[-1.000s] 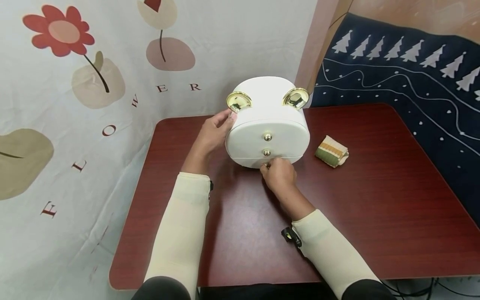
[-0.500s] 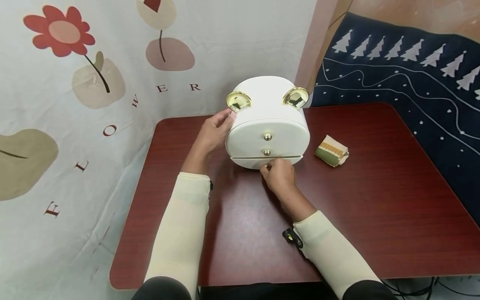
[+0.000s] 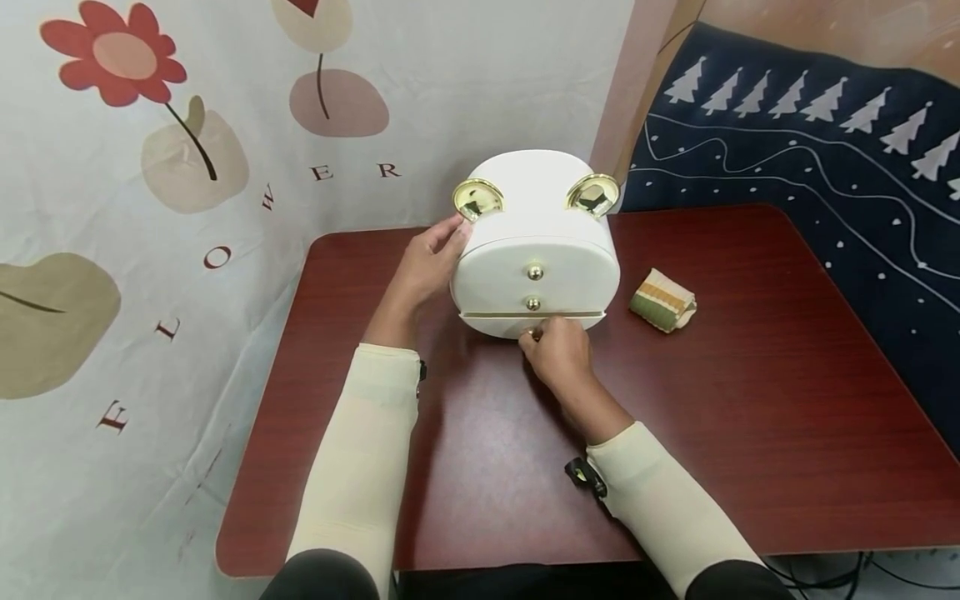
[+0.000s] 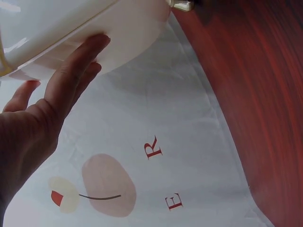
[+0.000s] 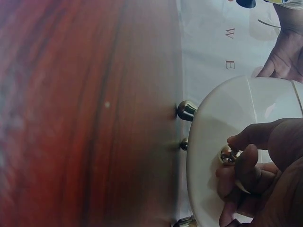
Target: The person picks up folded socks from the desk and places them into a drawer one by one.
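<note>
A white rounded jewelry box stands on the table, with two gold ear-like discs on top and small gold knobs down its front. My left hand rests against its left side. In the left wrist view, the extended fingers lie along the white wall. My right hand is at the lowest drawer, which stands slightly out with a thin gap above it. The right wrist view shows thumb and fingers pinching that drawer's gold knob. The inside of the drawer is hidden.
A folded cloth in green, yellow and cream lies right of the box on the dark red table. Short gold feet support the box. A floral cloth hangs behind and left; a navy tree-patterned cloth hangs at the right.
The lowest drawer has come slightly out toward me, and the gap above it has widened. Both hands stay at nearly the same places; the folded cloth has not moved.
</note>
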`<control>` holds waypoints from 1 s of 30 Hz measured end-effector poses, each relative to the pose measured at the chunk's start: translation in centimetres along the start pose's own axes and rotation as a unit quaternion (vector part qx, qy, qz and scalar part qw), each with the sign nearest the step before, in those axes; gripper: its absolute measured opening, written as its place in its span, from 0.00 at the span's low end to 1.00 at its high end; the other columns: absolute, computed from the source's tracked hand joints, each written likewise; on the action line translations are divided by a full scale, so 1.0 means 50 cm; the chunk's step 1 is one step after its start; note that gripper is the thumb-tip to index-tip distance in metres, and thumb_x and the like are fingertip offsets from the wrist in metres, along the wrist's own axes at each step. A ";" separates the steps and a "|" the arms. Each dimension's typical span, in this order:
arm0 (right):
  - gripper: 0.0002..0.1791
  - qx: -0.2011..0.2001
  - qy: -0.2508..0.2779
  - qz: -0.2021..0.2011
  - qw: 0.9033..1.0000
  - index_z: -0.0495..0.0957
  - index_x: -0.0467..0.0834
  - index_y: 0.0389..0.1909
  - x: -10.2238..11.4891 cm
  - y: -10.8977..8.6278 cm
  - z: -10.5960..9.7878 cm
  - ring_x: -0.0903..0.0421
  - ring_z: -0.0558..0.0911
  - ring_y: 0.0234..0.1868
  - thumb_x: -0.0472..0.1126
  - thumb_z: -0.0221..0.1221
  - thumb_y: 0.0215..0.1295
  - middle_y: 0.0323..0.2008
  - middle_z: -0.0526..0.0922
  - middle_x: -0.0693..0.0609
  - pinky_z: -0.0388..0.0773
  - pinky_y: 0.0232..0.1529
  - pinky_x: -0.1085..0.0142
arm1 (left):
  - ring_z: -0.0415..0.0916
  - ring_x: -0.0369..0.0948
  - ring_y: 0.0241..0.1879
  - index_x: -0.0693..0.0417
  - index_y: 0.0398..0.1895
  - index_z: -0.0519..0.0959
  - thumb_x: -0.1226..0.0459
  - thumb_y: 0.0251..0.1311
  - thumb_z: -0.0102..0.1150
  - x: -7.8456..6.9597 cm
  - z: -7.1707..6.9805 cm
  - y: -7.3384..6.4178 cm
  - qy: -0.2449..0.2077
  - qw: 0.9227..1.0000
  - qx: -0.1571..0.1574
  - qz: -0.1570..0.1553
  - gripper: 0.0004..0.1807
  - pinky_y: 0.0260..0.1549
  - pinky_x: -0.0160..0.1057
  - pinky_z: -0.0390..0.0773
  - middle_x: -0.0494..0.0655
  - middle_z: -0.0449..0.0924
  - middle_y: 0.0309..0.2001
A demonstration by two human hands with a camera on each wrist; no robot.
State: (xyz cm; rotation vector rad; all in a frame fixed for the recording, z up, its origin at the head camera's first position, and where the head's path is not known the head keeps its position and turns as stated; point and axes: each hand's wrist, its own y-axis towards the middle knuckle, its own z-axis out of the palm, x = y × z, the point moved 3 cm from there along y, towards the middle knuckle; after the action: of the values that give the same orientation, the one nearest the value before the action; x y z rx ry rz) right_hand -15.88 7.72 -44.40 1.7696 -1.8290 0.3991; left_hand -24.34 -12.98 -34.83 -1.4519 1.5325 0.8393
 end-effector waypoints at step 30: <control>0.25 0.009 -0.035 0.026 0.999 0.86 0.45 0.12 0.004 0.009 0.003 0.34 0.89 0.34 0.52 0.73 0.68 0.25 0.90 0.39 0.84 0.36 0.40 | 0.57 0.41 0.86 0.46 0.86 0.65 0.42 0.68 0.70 -0.008 0.001 -0.004 -0.039 0.999 0.035 -0.003 0.47 0.81 0.51 0.67 0.45 0.62 0.86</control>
State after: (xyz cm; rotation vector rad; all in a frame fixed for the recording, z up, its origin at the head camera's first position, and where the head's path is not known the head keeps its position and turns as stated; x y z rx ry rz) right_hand -16.35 7.53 -44.34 1.7710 -1.9298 0.3780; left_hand -24.14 -12.79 -34.46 -1.3576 1.4827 0.8220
